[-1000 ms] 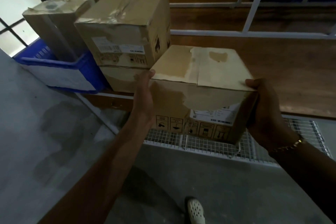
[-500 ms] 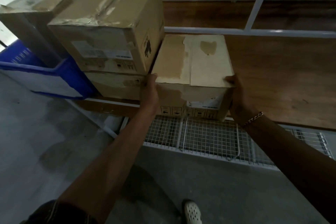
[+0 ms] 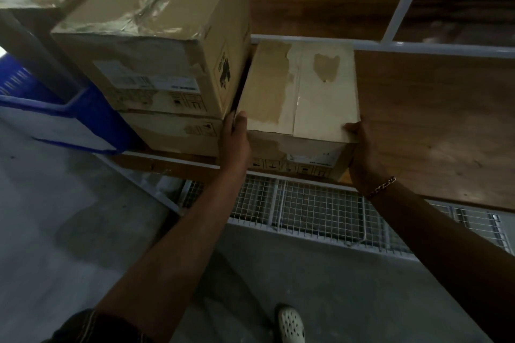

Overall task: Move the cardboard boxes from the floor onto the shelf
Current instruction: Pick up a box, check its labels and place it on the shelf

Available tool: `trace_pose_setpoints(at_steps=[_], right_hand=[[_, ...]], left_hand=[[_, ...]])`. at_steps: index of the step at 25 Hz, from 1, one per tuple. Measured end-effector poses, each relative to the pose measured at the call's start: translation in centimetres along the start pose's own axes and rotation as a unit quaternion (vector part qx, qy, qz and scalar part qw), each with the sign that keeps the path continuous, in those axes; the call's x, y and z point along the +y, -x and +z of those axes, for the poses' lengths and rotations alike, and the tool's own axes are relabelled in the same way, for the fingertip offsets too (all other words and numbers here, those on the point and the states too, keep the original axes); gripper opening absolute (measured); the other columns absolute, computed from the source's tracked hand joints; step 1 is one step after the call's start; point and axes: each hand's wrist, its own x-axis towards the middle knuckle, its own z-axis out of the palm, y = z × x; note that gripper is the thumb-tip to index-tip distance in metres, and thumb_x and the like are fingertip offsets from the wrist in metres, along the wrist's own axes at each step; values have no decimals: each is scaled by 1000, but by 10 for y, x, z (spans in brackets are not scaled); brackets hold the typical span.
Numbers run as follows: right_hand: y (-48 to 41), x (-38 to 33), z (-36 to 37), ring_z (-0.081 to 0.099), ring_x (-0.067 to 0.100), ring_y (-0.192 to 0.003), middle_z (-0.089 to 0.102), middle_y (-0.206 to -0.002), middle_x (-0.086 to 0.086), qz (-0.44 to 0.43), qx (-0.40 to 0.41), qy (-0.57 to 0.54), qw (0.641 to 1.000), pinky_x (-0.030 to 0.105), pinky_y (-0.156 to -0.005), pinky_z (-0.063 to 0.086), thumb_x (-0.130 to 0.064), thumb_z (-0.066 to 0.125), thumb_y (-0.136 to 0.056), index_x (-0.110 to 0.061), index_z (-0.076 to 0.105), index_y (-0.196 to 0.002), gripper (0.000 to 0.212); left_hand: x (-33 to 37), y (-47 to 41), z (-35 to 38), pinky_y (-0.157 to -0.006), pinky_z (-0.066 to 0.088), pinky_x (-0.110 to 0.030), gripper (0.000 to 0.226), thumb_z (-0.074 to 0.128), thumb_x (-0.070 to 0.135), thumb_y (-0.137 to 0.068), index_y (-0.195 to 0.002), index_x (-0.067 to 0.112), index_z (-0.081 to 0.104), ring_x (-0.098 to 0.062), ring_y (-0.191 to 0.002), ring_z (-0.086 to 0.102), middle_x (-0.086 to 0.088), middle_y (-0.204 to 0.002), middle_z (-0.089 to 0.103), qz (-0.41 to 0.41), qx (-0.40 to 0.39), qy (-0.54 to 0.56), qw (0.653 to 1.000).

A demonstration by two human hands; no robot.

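While left grip [image 3: 235, 139] and right grip [image 3: 362, 153] clamp its sides, scuffed cardboard box [image 3: 301, 92] — on smooth wooden shelf [image 3: 432, 120]

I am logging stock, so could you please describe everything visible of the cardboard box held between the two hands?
The cardboard box is plain brown. Its top flaps are taped shut along the middle, and there are patches where the surface layer has peeled. A white label and a row of handling symbols mark its front face. It stands upright at the front edge of the wooden shelf, close beside the stack of boxes. The left hand grips its left corner, and the right hand grips its right.
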Motion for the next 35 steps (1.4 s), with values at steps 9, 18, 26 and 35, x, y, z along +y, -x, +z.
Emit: trace_pose_setpoints(at_steps=[9,18,26,35], right_hand=[[-2,11,-3,59,34,-117,57,-139,11,-2,-6,17,1000,36,-71,55,-39,52,-89,-13,41,-147,64],[3,9,2,61,29,-122,58,-142,7,-28,-21,10,999,37,-83,57,-39,58,-90,-21,42,-150,65],[9,6,3,61,19,-124,58,-144,1,-50,-33,50,997,48,-106,51,-45,59,-98,-21,42,-151,60],[94,0,65,11,24,-157,20,-169,7,-422,-42,413,806,55,-125,8,-41,52,-100,-15,34,-156,64]], left_hand=[[-3,8,-11,-100,34,-29,56,50,44,-105,-156,22,40,-24,-142,42,-5,-159,41,-15,10,5,1000],[-13,22,-33,-107,48,-45,51,52,55,-100,-135,18,61,-27,-126,58,-9,-137,62,13,-12,-28,999],[-28,29,-45,-105,51,-47,34,56,40,-103,-129,19,67,-22,-117,63,-4,-125,70,20,-20,-34,999],[-61,61,-140,-83,44,-21,45,53,38,-105,-147,22,51,-12,-122,54,0,-142,56,4,7,-77,997]])
